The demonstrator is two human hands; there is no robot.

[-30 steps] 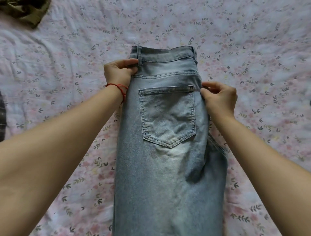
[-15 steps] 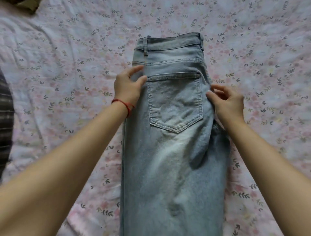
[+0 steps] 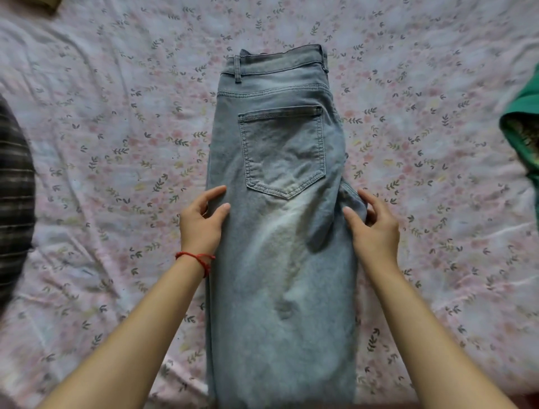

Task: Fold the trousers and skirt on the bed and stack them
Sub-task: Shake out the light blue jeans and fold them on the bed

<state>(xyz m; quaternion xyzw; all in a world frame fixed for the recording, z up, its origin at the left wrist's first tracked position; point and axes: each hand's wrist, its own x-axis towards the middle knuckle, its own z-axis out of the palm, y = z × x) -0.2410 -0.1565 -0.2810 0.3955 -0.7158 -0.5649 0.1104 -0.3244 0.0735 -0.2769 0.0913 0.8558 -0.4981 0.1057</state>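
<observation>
Pink floral sheeting covers the bed [image 3: 116,140], creased in long folds on both sides. One pair of pale blue jeans [image 3: 280,262] lies lengthwise down its middle, folded in half along its length so that a single back pocket [image 3: 283,151] faces up, with the waistband at the far end and the legs running off the near edge of the view.

Two bare hands are on the jeans, one at each long edge, just below the pocket. The left hand [image 3: 201,222] wears one red string bracelet [image 3: 196,258] at the wrist; its thumb lies on top of the denim and its fingers [image 3: 214,194] curl at the edge, loosely pinching the fabric. The right hand [image 3: 374,230] meets the opposite edge where the cloth bulges out, thumb pressed on top and fingers half curled around that fold, a light grip and not a tight one.

Three other cloth items show at the margins: one dark plaid piece [image 3: 14,186] at the left edge, one green garment [image 3: 522,128] at the right edge, and a tan scrap [image 3: 48,3] at the top left corner, too cut off to identify.
</observation>
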